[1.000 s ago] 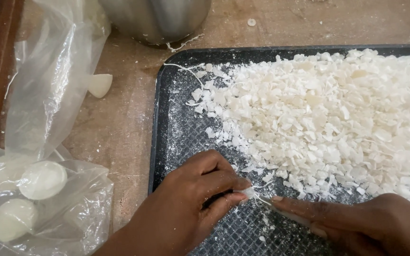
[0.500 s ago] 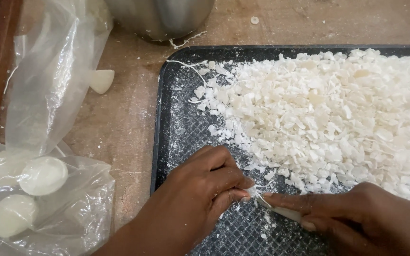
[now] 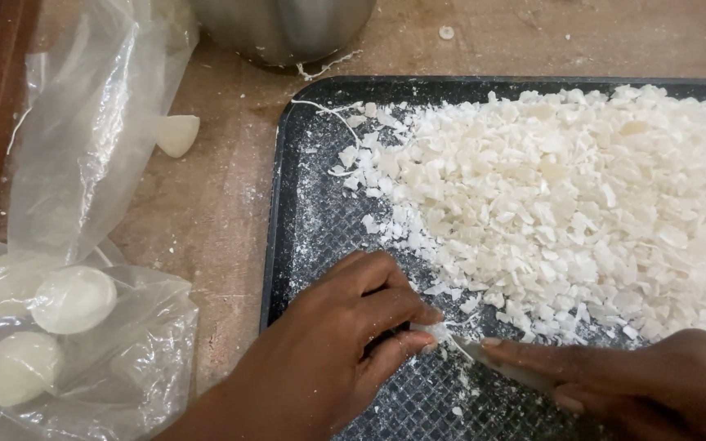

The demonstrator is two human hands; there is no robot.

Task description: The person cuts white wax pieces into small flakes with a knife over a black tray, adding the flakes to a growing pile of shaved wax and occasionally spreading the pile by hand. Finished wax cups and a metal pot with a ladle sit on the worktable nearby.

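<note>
- At the tray's near-left corner: left hand [image 3: 328,343] clenched, fingers [image 3: 406,314] pinching a small white sliver [image 3: 433,331] of what looks like soap or wax, held just above the tray's bare grid.
- Right beside it: right hand [image 3: 639,380] gripping a knife [image 3: 492,363], forefinger laid along the back of the blade, tip touching the sliver.
- Step in hand, by the look of it: shaving the last of one piece into flakes.
- Next move, as a judgement: short, shallow strokes with the edge kept clear of the pinching fingertips, since very little is left to hold.
- On the black tray [image 3: 275,245]: broad heap of white flakes [image 3: 565,196] filling the right and far part, near-left corner almost bare but dusted with crumbs.
- On the worktop [image 3: 214,204] to the left: clear plastic bag [image 3: 83,351] holding round white cakes [image 3: 73,299], three plainly visible.
- Beyond the bag: one cut white chunk [image 3: 177,133] lying loose.
- At the far edge: metal pot [image 3: 288,28], contents hidden.
</note>
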